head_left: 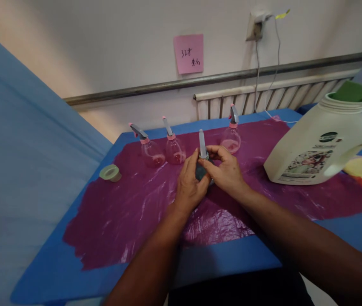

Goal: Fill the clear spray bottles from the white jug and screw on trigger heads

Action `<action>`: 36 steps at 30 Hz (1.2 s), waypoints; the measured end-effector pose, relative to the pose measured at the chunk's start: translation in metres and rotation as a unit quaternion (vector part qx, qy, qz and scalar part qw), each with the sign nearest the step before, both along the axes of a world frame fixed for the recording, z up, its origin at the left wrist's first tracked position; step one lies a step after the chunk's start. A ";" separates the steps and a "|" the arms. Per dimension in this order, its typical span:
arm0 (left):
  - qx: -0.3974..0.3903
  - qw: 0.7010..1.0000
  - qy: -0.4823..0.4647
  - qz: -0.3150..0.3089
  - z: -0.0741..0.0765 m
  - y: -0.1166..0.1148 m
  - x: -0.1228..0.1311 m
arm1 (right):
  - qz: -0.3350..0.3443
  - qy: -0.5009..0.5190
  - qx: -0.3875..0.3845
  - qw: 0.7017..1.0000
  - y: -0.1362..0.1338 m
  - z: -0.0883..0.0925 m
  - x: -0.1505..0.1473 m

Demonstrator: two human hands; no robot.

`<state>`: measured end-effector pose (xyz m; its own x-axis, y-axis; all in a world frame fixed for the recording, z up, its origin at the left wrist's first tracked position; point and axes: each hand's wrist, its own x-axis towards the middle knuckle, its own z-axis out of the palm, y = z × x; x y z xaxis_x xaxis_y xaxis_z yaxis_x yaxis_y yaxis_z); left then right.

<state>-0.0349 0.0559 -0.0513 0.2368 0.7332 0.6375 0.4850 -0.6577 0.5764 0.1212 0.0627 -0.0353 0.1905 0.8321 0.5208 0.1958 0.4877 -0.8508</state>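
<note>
Both hands are closed around a small spray bottle (201, 171) with a dark, greyish body and a pale grey spray head (202, 142) pointing up. My left hand (189, 180) wraps the bottle's left side. The fingers of my right hand (224, 169) grip at the collar, just under the head. Much of the body is hidden behind the fingers. Beyond my left hand stand two clear spray bottles with pink collars and reddish liquid, one at the left (152, 151) and one beside it (175, 149). A third such bottle (231, 138) is behind my right hand.
Purple plastic sheeting (129, 212) covers much of the blue table (56, 263). A large cream detergent jug (314, 140), its mouth holding something green, stands at right. A pale green cap (110, 173) lies at left. A blue curtain (18, 148) hangs left; cables (257, 72) run down the wall.
</note>
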 end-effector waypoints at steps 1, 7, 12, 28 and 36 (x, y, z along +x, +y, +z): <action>-0.002 1.000 0.002 -0.002 0.001 -0.002 -0.001 | 0.003 -0.003 0.000 1.000 0.000 0.000 0.001; -0.002 1.000 0.001 -0.003 0.000 -0.008 -0.003 | 0.015 -0.023 -0.018 0.999 -0.001 0.002 0.004; -0.009 1.000 -0.002 -0.011 -0.003 -0.009 -0.002 | 0.024 -0.050 -0.032 0.998 -0.001 0.003 0.008; -0.207 0.966 -0.154 0.011 0.033 -0.030 -0.010 | 0.066 -0.092 -0.132 0.985 -0.041 0.023 0.037; -0.285 0.946 -0.149 0.036 0.037 -0.028 -0.007 | 0.089 -0.091 -0.172 0.977 -0.036 0.019 0.036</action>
